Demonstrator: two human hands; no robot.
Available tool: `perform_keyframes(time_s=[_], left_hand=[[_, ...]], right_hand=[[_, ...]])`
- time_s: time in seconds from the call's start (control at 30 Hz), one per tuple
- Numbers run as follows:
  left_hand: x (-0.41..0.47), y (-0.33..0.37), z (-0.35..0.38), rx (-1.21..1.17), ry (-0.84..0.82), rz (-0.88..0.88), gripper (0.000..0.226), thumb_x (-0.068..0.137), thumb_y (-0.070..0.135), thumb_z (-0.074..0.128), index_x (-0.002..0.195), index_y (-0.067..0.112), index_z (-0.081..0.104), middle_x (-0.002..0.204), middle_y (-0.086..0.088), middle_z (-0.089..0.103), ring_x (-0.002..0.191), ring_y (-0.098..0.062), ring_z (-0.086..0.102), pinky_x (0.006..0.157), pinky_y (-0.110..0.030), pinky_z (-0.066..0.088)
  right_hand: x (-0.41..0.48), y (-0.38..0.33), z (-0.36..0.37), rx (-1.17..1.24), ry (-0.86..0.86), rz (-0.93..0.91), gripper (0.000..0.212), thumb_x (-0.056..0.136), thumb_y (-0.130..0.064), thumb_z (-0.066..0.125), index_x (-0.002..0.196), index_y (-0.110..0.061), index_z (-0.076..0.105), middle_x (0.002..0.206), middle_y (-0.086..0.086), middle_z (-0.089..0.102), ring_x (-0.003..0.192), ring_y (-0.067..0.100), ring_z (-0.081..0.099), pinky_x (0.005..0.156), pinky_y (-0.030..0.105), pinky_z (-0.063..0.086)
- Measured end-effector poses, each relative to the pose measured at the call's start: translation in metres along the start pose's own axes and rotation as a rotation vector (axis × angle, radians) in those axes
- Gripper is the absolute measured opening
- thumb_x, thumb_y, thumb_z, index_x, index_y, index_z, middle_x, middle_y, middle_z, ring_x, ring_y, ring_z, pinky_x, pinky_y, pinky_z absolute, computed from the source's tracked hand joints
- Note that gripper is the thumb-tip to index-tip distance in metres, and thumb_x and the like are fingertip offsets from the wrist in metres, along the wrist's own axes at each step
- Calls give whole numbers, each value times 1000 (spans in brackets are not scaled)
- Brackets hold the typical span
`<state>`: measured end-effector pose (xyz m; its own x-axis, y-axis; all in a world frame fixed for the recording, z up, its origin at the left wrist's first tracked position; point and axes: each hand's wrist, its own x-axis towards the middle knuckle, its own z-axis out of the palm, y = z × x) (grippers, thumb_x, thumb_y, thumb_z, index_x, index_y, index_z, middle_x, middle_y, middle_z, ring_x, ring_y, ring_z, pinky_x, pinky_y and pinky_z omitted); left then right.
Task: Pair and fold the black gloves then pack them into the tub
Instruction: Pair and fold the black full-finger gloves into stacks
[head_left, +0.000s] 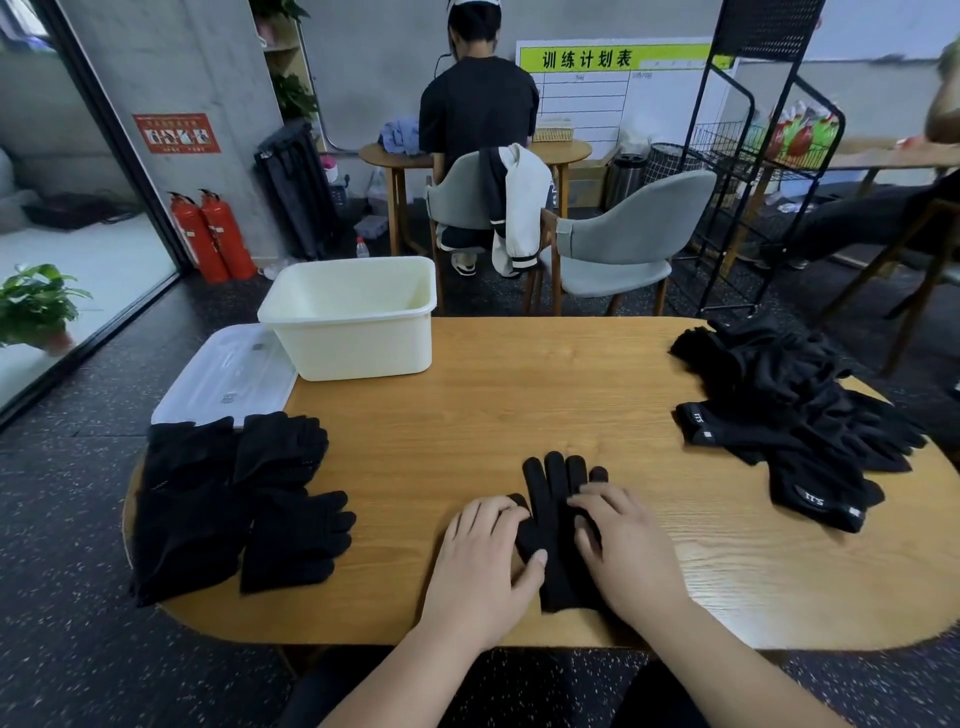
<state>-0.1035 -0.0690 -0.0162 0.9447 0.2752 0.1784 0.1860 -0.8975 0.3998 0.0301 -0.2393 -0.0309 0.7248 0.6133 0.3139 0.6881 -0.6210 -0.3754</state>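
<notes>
Head view: my left hand (483, 556) and right hand (631, 545) lie flat, gripping nothing, pressing the gloves (553, 491) square for folding near the edge of the table (493, 405). Leftward sit the folded pairs (234, 499) (the tub (353, 332) is just behind them), and the loose pile (789, 410) lies right.

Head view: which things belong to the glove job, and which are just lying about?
Job: glove under left hand and right hand, folded gloves at left, loose glove pile at right, cream tub.
Lying about: clear lid, grey chair, fire extinguishers, potted plant.
</notes>
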Motion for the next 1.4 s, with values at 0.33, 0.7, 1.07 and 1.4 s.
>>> perform_keyframes(time_s=[0.33,0.7,1.07,1.4], left_hand=[[-4,-4,1,-30,-3,99,47,101,62,44,139,37,56,144,25,38,145,0,24,123,-27,21],[0,-11,9,-68,57,80,36,105,44,48,137,35,63,146,26,46,148,6,25,123,-17,11],[-2,-10,9,-107,104,75,23,103,39,49,112,34,70,122,27,51,127,6,43,114,-22,28],[-3,-11,5,-149,67,120,37,93,32,54,128,34,66,136,29,51,142,7,31,120,-20,17]], right_hand=[[-25,10,-7,19,19,-181,27,98,-40,65,121,-26,73,135,-14,59,122,12,56,97,36,52],[-30,6,-15,108,-8,-237,14,96,-41,69,106,-32,74,116,-22,60,110,8,54,88,33,51],[-27,10,-16,130,-75,-201,28,86,-50,76,113,-42,74,119,-31,57,120,6,49,96,33,48],[-27,8,-14,130,75,-202,22,98,-39,73,117,-29,75,101,-27,64,102,9,55,83,31,53]])
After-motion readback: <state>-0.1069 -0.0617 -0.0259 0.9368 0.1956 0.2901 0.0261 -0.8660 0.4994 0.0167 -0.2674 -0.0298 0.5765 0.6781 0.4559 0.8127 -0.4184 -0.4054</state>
